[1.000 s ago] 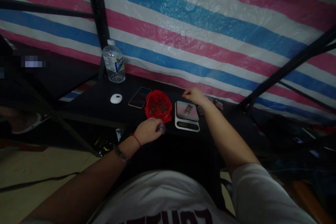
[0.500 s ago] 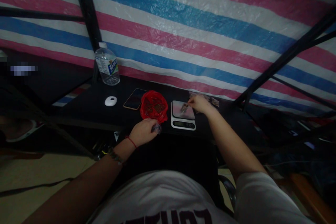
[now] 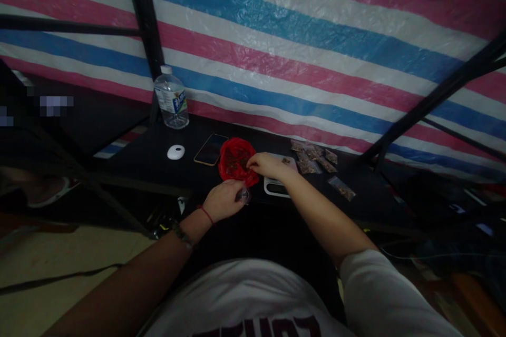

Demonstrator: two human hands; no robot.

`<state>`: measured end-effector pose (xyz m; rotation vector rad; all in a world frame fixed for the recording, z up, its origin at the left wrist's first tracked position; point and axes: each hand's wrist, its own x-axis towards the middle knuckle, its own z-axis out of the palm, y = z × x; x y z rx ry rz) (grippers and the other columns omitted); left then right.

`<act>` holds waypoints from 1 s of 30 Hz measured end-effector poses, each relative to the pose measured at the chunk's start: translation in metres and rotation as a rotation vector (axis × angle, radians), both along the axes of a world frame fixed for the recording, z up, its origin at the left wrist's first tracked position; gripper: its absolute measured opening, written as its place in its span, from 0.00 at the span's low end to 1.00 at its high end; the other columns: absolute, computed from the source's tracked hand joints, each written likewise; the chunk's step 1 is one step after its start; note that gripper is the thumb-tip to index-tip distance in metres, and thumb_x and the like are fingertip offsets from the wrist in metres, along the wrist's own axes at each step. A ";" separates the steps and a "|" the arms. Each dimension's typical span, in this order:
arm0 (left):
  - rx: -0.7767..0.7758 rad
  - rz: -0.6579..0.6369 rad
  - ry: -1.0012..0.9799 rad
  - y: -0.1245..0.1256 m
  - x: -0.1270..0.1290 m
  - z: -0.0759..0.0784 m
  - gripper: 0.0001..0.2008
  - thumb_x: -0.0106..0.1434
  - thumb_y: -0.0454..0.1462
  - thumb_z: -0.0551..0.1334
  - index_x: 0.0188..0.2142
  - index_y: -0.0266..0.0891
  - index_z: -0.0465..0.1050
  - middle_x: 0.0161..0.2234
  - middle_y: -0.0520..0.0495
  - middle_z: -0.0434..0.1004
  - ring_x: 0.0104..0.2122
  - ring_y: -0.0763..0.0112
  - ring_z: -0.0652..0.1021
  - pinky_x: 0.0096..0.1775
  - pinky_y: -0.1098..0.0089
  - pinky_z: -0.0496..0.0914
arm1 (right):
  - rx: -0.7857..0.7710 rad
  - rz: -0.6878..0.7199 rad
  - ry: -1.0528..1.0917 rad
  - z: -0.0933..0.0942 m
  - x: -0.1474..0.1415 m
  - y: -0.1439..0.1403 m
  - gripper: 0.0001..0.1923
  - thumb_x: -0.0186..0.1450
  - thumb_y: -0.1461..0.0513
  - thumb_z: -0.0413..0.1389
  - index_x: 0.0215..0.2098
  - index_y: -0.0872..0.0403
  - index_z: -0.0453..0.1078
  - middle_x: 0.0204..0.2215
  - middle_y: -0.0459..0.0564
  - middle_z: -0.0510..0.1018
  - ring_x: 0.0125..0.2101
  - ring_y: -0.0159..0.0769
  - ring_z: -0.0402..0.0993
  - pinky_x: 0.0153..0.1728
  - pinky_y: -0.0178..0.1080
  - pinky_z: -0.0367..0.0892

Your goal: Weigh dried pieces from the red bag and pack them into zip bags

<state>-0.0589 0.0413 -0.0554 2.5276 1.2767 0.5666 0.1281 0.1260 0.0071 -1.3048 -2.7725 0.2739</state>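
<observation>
Several filled packets lie right of centre on the worktop — the right hand pinches, it seems, into the red bag for more, while the left hand grips a small clear bag.

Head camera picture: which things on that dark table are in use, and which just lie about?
In use:
right hand reaching into red plastic bag
left hand pinching small clear bag
white kitchen scale
small filled clear packets

Lying about:
clear plastic water bottle
dark phone
white oval thing
</observation>
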 end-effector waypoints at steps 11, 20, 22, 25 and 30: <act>0.008 -0.012 -0.002 0.001 -0.001 0.002 0.08 0.57 0.36 0.57 0.37 0.41 0.70 0.38 0.45 0.75 0.40 0.64 0.74 0.43 0.67 0.67 | -0.061 -0.141 -0.318 -0.010 -0.014 -0.001 0.12 0.62 0.59 0.54 0.39 0.54 0.78 0.36 0.54 0.81 0.35 0.36 0.76 0.34 0.32 0.64; 0.011 -0.017 0.001 0.000 0.000 0.002 0.08 0.57 0.36 0.57 0.38 0.41 0.70 0.38 0.46 0.76 0.41 0.64 0.75 0.43 0.67 0.68 | -0.045 -0.297 -0.289 -0.011 -0.030 -0.003 0.13 0.62 0.62 0.52 0.38 0.58 0.77 0.35 0.58 0.81 0.34 0.38 0.77 0.34 0.32 0.65; 0.008 -0.013 0.004 0.000 0.000 0.002 0.10 0.58 0.36 0.57 0.40 0.41 0.70 0.39 0.46 0.76 0.41 0.63 0.75 0.44 0.67 0.68 | -0.032 -0.303 -0.230 -0.008 -0.026 0.000 0.12 0.61 0.62 0.53 0.37 0.57 0.78 0.34 0.56 0.81 0.34 0.37 0.77 0.35 0.32 0.65; 0.008 -0.009 0.005 0.000 0.000 0.001 0.10 0.57 0.36 0.57 0.40 0.41 0.70 0.39 0.46 0.76 0.42 0.63 0.75 0.45 0.67 0.68 | 0.037 -0.344 -0.066 0.005 -0.005 0.005 0.12 0.59 0.62 0.54 0.36 0.55 0.78 0.34 0.53 0.81 0.34 0.35 0.76 0.34 0.31 0.65; 0.007 -0.013 0.008 0.000 -0.001 0.000 0.10 0.57 0.36 0.57 0.39 0.41 0.70 0.40 0.46 0.76 0.42 0.63 0.75 0.44 0.67 0.68 | 0.159 -0.522 0.140 0.038 0.063 0.007 0.12 0.59 0.62 0.54 0.36 0.57 0.77 0.31 0.51 0.81 0.30 0.33 0.75 0.30 0.31 0.63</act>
